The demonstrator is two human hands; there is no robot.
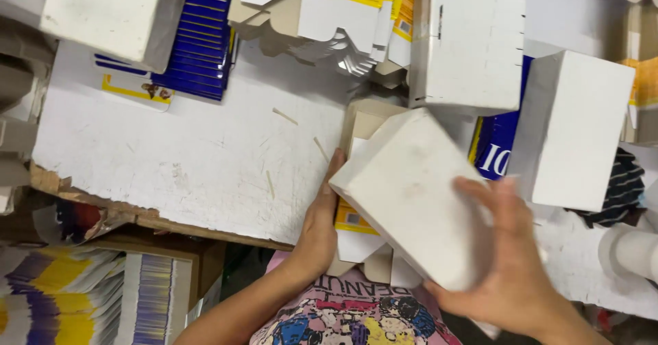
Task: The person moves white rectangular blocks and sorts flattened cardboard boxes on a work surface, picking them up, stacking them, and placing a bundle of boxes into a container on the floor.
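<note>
i've got matt white cardboard box (pixel 411 194) under my fingers (pixel 493 208), faintly smudged; left of my left hand (pixel 319 228), worktable (pixel 185 160) is scuffed, chalky white board.

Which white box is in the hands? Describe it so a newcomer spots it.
Start at the white worktable and go to its near edge, right of centre. The white box there lies tilted between the left hand and right hand; the other white boxes stand unheld.
</note>
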